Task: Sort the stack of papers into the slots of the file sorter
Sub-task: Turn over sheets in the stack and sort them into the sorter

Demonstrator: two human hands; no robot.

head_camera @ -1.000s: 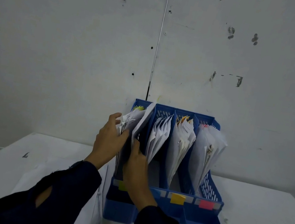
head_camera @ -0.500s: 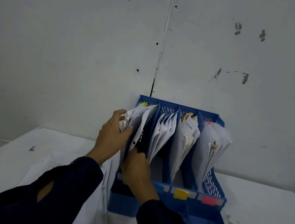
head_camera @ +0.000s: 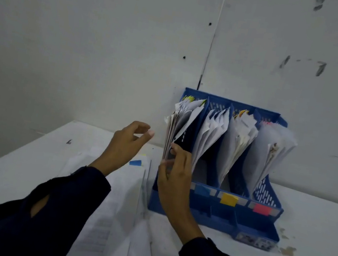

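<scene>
A blue file sorter (head_camera: 211, 216) stands against the wall with several upright slots, each holding white papers. Blue, yellow and red tags mark its front rail. My right hand (head_camera: 176, 181) is at the leftmost slot, and its fingertips touch the front edge of the papers in the leftmost slot (head_camera: 184, 117). My left hand (head_camera: 125, 145) hovers just left of that slot with loosely curled fingers and holds nothing. The paper stack (head_camera: 119, 209) lies flat on the table to the left of the sorter, partly under my left forearm, with a blue tag (head_camera: 136, 163) at its far end.
The white table (head_camera: 314, 232) meets a white wall right behind the sorter. Brown stains (head_camera: 287, 250) mark the table near the sorter's right front corner. The table's left edge runs diagonally at the far left.
My left hand has let go of the leftmost slot's papers and drawn back to the left. My right hand stays at that slot. The view has shifted, so the sorter sits further right.
</scene>
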